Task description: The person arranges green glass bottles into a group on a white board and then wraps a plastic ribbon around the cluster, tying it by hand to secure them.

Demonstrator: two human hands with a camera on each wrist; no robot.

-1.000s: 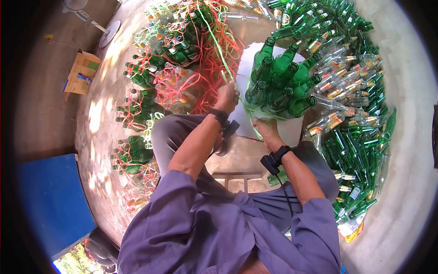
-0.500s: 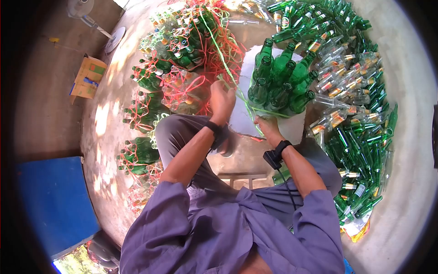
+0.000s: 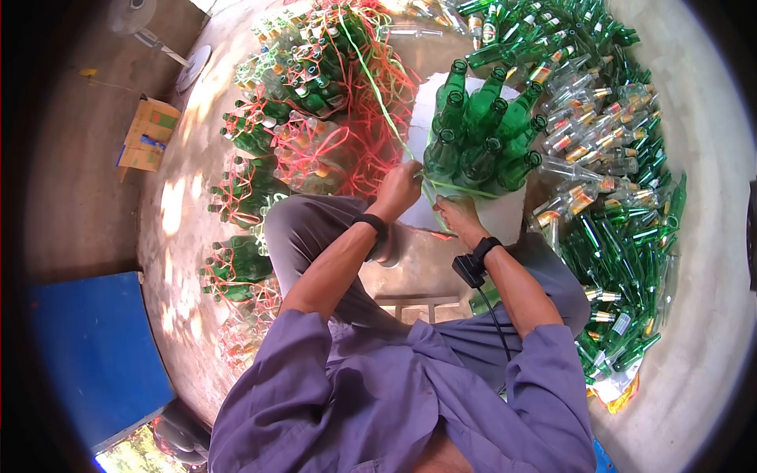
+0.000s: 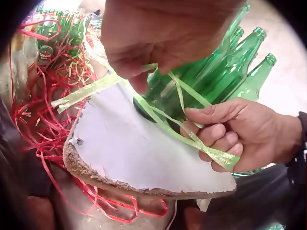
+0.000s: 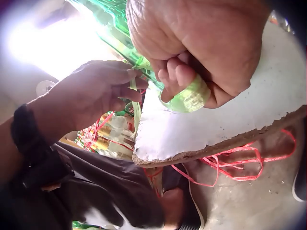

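Observation:
Several green bottles (image 3: 481, 130) stand in a cluster on a white board (image 3: 505, 217), with a light green strap (image 3: 473, 191) around their lower part. At the cluster's near left corner the left hand (image 3: 398, 191) pinches the strap. Just to its right, the right hand (image 3: 464, 218) curls its fingers round another part of the strap. In the left wrist view the strap (image 4: 158, 115) crosses itself between the left hand (image 4: 163, 33) and the right hand (image 4: 244, 134). The right wrist view shows a strap loop (image 5: 189, 98) wrapped at the right hand's (image 5: 201, 43) fingers.
Bundled bottles (image 3: 315, 87) tied with red strap stand at the left, beside a tangle of red strap (image 3: 378, 118). Loose green and clear bottles (image 3: 615, 236) lie piled along the right. A cardboard box (image 3: 148, 134) and a blue panel (image 3: 102, 347) are farther left.
The left hand was raised away from the bottles at the left and has come down and right, close to the right hand. The right hand has stayed nearly in place with the strap.

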